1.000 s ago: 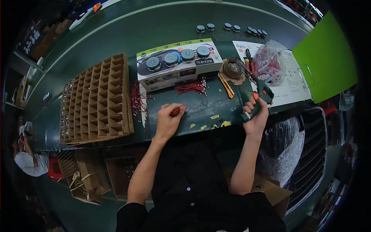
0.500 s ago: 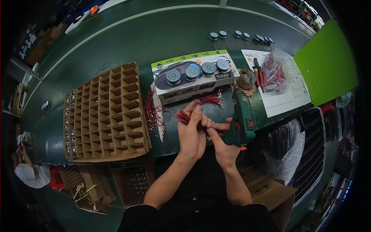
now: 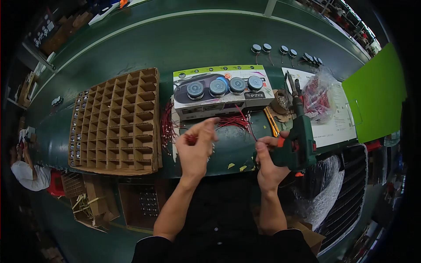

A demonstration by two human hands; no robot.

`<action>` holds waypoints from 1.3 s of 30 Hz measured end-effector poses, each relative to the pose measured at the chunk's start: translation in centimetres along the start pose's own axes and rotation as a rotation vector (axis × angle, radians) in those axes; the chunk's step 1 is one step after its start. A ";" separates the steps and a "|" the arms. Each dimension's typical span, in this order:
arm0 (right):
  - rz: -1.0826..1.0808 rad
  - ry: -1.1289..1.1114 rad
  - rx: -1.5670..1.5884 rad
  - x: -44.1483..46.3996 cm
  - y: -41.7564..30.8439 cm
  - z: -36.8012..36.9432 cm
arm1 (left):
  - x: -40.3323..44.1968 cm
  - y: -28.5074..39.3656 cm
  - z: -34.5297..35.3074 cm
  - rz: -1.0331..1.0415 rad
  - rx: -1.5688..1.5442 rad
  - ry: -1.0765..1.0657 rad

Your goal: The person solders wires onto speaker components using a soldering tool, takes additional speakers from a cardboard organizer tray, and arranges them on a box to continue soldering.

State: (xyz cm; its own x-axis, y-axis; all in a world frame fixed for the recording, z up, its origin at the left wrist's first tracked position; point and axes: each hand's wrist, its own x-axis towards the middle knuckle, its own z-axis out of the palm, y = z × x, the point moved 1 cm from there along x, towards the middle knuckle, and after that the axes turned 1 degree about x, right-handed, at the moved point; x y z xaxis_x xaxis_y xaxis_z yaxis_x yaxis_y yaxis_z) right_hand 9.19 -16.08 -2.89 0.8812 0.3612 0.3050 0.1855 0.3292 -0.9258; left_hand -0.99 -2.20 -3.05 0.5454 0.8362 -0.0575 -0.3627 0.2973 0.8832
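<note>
My left hand (image 3: 195, 149) is closed around a bundle of red wires (image 3: 190, 139), in front of the printed box (image 3: 188, 109). Between the thumb and fingers of my right hand (image 3: 271, 168) is a single red wire (image 3: 248, 122), its length running up toward the box front. The same hand grips a green gun-shaped power tool (image 3: 300, 144) with a red switch and dark nozzle pointing away from me. Several round metal-cased parts (image 3: 218, 87) stand in a row on the box. Loose red wires (image 3: 234, 124) lie before it.
Left is a cardboard divider tray (image 3: 118, 120), some cells holding metal parts. A yellow-handled cutter (image 3: 272, 122), a bag of red wires (image 3: 319, 98), papers and a green clipboard (image 3: 372, 94) lie right. More round parts (image 3: 284, 49) sit behind. Another person (image 3: 28, 171) is at far left.
My hands have moved apart, left hand leftward with the bundle, right hand rightward with the tool. A single wire now stretches from my right fingers. The view has shifted slightly.
</note>
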 end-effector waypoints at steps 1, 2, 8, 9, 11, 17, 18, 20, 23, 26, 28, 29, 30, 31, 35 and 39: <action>0.002 0.002 0.004 0.0 0.4 0.1 | -0.5 0.5 1.4 -0.094 0.078 -0.046; 0.017 -0.025 -0.006 -0.1 0.8 0.2 | -0.4 0.8 2.1 -0.145 0.023 -0.054; 0.136 -0.205 -0.053 -0.7 1.7 0.2 | 1.2 2.2 2.2 -0.103 0.112 -0.175; 0.136 -0.203 -0.050 -0.2 1.5 0.2 | 1.2 2.5 2.0 -0.031 0.189 -0.187; 0.089 -0.239 0.119 1.6 0.8 0.2 | 1.4 3.2 1.4 0.063 0.327 -0.209; 0.024 -0.431 -0.054 4.1 -0.1 3.1 | 1.4 5.2 -0.3 0.315 0.739 -0.341; -0.004 -0.427 -0.134 4.1 0.2 3.3 | 1.6 5.6 -0.8 0.327 0.794 -0.324; 0.066 -0.264 -0.104 4.0 0.1 3.1 | 3.6 6.3 -2.5 0.523 0.916 -0.204; 0.168 -0.214 -0.117 4.1 -0.2 1.5 | 7.5 6.7 -4.1 0.625 1.195 -0.228; 0.178 -0.173 -0.043 2.6 0.7 0.4 | 9.4 5.8 -4.3 0.453 1.231 -0.305; 0.224 -0.190 -0.048 1.5 1.5 -0.3 | 10.3 5.6 -4.6 0.374 1.144 -0.347; 0.265 -0.200 -0.050 0.9 1.9 -0.6 | 10.5 5.7 -4.9 0.370 1.145 -0.348; 0.274 -0.221 -0.053 0.3 2.3 -0.9 | 10.7 6.0 -5.2 0.518 1.172 -0.355; 0.280 -0.215 -0.055 0.0 2.5 -0.9 | 10.8 6.2 -5.4 0.665 1.194 -0.361; 0.341 -0.309 0.008 -1.1 3.7 -1.1 | 9.9 7.7 -5.2 0.281 1.086 -0.250; 0.392 -0.413 -0.006 -0.5 3.5 0.1 | 9.9 7.7 -6.0 0.365 0.982 -0.293</action>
State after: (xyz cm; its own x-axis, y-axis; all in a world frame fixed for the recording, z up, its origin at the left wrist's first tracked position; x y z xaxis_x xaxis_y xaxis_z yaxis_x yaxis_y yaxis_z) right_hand 9.35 -15.04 -6.23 0.6420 0.7667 -0.0011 -0.1180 0.0974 -0.9882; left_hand -2.94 11.11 0.36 0.7336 0.6180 0.2826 0.1515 -0.5540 0.8186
